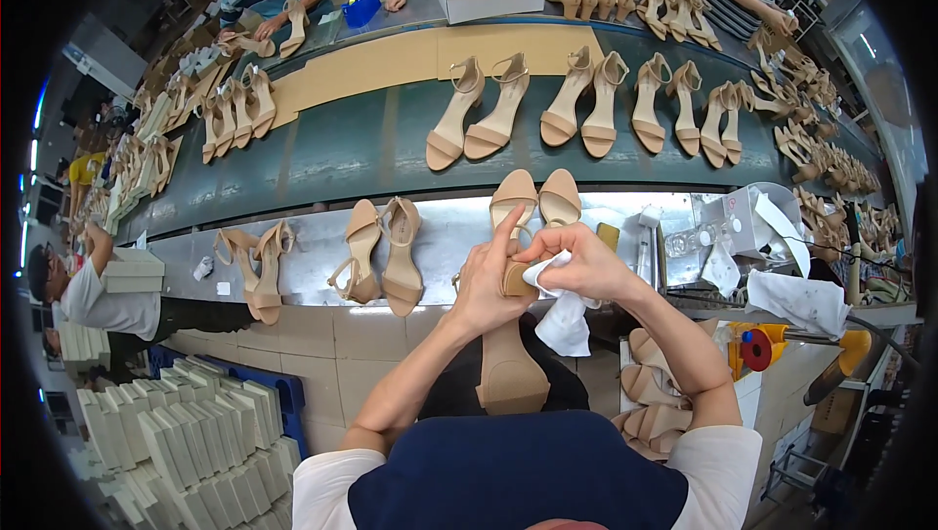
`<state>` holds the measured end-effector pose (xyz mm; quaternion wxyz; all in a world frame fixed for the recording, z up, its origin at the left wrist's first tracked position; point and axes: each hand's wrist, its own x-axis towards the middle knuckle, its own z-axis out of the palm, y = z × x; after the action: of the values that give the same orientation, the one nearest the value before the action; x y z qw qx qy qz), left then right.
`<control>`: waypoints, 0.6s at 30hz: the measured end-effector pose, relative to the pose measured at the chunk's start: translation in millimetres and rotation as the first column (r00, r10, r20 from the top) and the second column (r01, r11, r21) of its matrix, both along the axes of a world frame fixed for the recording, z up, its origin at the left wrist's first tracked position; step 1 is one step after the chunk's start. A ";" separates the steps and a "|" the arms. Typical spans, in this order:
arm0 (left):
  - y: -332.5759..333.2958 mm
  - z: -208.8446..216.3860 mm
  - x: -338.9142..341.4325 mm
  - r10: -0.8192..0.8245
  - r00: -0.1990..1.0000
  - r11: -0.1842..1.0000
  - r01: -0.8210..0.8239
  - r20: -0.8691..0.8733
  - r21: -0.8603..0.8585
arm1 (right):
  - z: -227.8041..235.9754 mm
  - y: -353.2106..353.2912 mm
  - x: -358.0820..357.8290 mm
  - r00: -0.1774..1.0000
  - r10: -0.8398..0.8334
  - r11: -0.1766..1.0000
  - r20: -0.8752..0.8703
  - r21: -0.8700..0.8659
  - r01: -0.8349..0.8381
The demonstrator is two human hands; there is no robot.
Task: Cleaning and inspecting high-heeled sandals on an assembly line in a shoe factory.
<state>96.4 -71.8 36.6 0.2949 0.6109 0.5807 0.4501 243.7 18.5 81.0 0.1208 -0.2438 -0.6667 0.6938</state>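
My left hand point(483, 288) is closed around the heel end of a beige sandal point(513, 366), whose toe points down toward my lap. In my right hand point(590, 264) is a bunched white cloth point(564, 327), pinched against the sandal's block heel, with its loose end hanging below. Just beyond my hands, a pair of beige sandals point(512, 196) lies on the metal bench point(318, 271), partly covered by my fingers. To the left on that bench are an ankle-strap pair point(400, 247) and another pair point(262, 271) farther off.
A green conveyor belt point(362, 144) carrying several sandals runs behind the bench. At right are plastic bottles point(689, 240), a white cloth point(797, 301) and a white box point(752, 212). Stacked pale boxes point(186, 432) fill the lower left. Other people work across the belt and at left.
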 end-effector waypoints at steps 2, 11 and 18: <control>3.9 8.0 0.0 -0.048 0.999 0.997 0.048 0.006 -0.061 | 2.3 -0.4 0.7 1.000 -0.006 0.999 0.001 -0.042 0.006; 3.3 9.8 -2.4 -0.037 0.998 0.997 0.033 -0.056 -0.072 | 8.0 0.8 0.0 1.000 -0.019 0.989 -0.005 -0.147 0.018; 5.3 11.3 -6.6 -0.016 0.997 0.999 0.013 -0.074 -0.043 | 4.7 5.7 -1.7 1.000 -0.018 0.995 0.000 -0.100 0.018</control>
<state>89.8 -66.5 47.9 0.2891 0.6250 0.5964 0.4124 242.0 24.3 85.7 0.1148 -0.2553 -0.6291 0.7252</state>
